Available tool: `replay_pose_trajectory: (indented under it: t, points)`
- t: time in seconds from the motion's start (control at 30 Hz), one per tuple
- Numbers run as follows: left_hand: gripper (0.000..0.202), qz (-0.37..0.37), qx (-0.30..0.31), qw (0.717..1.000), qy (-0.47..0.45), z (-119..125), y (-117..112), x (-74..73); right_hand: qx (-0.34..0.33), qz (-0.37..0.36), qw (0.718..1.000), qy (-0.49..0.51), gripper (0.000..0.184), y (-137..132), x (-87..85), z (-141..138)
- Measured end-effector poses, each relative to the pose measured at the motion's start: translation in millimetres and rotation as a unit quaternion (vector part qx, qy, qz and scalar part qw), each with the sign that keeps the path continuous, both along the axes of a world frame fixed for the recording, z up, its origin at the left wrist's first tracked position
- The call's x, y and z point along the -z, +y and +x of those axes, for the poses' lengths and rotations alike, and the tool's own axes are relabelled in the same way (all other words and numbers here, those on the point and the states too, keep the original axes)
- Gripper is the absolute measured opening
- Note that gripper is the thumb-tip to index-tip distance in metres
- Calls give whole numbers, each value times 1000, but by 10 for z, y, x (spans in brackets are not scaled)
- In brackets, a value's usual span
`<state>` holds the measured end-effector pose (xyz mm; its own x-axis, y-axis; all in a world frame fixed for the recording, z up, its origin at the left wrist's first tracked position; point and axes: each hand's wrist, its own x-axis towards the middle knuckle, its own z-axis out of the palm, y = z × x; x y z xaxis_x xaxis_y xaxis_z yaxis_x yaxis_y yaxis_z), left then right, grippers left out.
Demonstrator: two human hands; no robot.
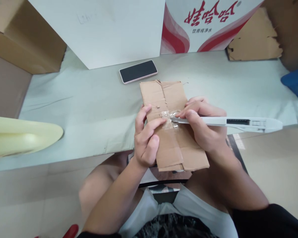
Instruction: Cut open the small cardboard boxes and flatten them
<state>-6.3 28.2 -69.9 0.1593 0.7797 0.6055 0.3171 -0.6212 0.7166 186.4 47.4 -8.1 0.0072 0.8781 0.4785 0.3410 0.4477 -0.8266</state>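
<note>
A small brown cardboard box [171, 145] rests partly over the table's near edge, tilted, with its taped seam facing up. Along its left side, my left hand [147, 138] grips it, the index finger lying on the crumpled clear tape [167, 123] at the middle. My right hand [206, 122] is closed around a white utility knife [240, 121], whose handle points to the right. The blade end meets the tape near my left fingertip; how deep it goes cannot be made out. Some right fingers also touch the box's right edge.
Beyond the box lies a smartphone [138, 71] with a dark screen. A large white carton [124, 29] with red print stands behind it. Brown cardboard boxes [27, 43] are at the left, a yellow curved object [22, 135] nearer, and a blue object [296, 82] at the right.
</note>
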Motion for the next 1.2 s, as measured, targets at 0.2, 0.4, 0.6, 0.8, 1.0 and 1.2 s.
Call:
replay_pose_trajectory:
  t: [0.2, 0.4, 0.6, 0.8, 1.0, 1.2]
  points:
    - [40, 1, 4, 1000, 6, -9, -2, -3, 3, 26, 999, 41, 29, 8, 53, 1]
    - [38, -4, 0, 1000, -6, 7, 3, -15, 2, 36, 994, 107, 29, 39, 99, -34]
    - [38, -1, 2, 1000, -5, -5, 8, 6, -31, 20, 997, 67, 28, 55, 88, 8]
    - [39, 8, -2, 1000, 4, -3, 10, 40, -69, 17, 996, 49, 27, 44, 117, 45]
    - [39, 20, -5, 1000, 21, 18, 14, 45, -49, 49, 989, 128, 30, 56, 143, -2]
    - [38, -6, 22, 998, 62, -144, 65, -101, -41, 89, 978, 182, 27, 76, 168, -54]
